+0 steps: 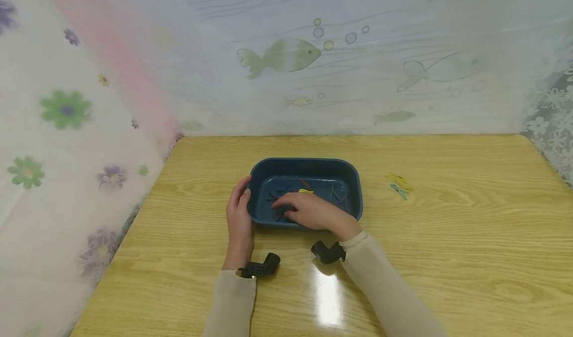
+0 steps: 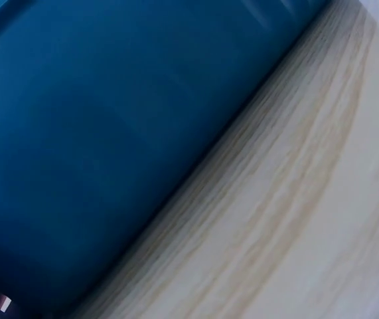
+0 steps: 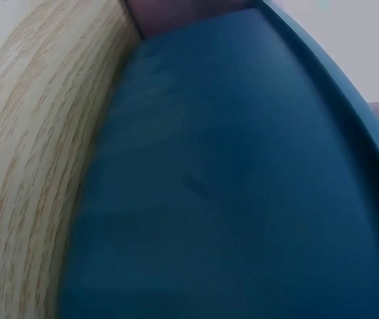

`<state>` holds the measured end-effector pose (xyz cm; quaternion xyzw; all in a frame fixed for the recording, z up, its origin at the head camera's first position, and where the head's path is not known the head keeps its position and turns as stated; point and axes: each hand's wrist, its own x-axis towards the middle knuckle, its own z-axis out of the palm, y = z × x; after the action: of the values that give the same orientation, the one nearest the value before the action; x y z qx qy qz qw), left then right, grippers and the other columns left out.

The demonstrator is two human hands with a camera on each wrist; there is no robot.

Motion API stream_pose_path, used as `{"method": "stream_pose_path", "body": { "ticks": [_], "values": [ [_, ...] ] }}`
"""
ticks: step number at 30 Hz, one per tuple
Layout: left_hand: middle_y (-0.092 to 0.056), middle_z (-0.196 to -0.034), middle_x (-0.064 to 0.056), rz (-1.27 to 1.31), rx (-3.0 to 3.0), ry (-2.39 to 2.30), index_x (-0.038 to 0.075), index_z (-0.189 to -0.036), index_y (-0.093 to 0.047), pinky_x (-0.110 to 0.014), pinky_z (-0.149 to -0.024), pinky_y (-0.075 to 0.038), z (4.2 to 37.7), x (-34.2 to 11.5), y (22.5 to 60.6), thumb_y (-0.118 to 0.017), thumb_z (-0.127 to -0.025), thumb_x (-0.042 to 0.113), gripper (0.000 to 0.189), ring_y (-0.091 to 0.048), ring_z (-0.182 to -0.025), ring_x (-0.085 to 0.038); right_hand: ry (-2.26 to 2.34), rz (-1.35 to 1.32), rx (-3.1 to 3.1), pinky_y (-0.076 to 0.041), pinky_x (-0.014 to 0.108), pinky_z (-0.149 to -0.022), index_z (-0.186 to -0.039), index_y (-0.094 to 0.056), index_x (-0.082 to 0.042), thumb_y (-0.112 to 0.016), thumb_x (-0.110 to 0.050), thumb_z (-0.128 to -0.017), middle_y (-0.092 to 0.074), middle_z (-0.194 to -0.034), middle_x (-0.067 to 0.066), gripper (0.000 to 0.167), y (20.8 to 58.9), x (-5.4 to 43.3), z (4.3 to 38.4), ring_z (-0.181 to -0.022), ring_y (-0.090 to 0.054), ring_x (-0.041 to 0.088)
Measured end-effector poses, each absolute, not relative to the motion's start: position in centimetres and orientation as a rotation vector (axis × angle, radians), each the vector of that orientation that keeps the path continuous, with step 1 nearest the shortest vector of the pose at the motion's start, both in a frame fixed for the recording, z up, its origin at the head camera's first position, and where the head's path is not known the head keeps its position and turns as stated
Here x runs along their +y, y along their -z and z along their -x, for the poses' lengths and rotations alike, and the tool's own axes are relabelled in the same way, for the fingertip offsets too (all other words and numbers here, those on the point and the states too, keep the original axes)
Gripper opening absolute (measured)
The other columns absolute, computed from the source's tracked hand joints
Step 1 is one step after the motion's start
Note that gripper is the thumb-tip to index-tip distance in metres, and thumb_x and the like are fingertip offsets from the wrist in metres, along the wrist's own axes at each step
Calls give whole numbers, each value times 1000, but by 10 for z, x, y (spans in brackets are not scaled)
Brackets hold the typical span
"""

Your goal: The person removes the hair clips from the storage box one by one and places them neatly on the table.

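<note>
A dark blue plastic basin (image 1: pixel 309 164) stands on the wooden table in the head view. My left hand (image 1: pixel 239 217) lies along its left outer side, thumb and fingertips right at the rim. Over the front wall reaches my right hand (image 1: pixel 311 210), its bent fingers down inside the basin, thumb and forefinger apart. Around those fingers lie several thin coloured pieces: a yellow loop-like piece (image 1: pixel 306 191), a red piece (image 1: pixel 305 183) and a green piece (image 1: pixel 333 192) among darker ones. Both wrist views are filled mostly by the basin's outer wall (image 2: pixel 109 133).
To the right of the basin, on the table (image 1: pixel 447 257), lie a few thin yellow pieces (image 1: pixel 398 180) with a teal piece (image 1: pixel 399 191) in front. Black wrist mounts (image 1: pixel 264 267) sit near the basin's front. A patterned curtain (image 1: pixel 358 78) hangs behind the table.
</note>
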<state>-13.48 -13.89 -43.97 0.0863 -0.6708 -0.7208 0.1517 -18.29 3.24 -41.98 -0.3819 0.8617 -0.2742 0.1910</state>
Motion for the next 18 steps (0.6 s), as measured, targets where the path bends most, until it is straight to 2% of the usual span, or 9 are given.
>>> {"method": "stream_pose_path", "body": {
  "ticks": [8, 12, 18],
  "values": [
    [-42, -133, 2, -240, -1924, 2072, 10, -127, -48, -31, -100, -27, 135, -138, 439, -37, -96, 14, 34, -33, -123, -8, 784, 1106, 2332, -44, 24, -79, -120, -58, -16, -44, -12, -92, -60, -111, -7, 31, 421, 32, 184, -95, -55, 4],
    [-43, -132, 3, -239, -1928, 2069, 10, -127, -48, -30, -100, -27, 135, -139, 440, -36, -96, 14, 34, -34, -122, -7, 800, 1080, 2364, -44, 25, -79, -116, -61, -15, -47, -11, -91, -62, -106, -6, 29, 422, 32, 185, -96, -56, 6],
    [-45, -129, 5, -251, -1946, 2045, 12, -126, -49, -30, -100, -26, 135, -139, 441, -37, -96, 15, 33, -35, -121, -6, 786, 1069, 2509, -44, 28, -80, -109, -64, -11, -57, -7, -85, -62, -99, -3, 25, 419, 31, 181, -94, -56, 12]
  ]
}}
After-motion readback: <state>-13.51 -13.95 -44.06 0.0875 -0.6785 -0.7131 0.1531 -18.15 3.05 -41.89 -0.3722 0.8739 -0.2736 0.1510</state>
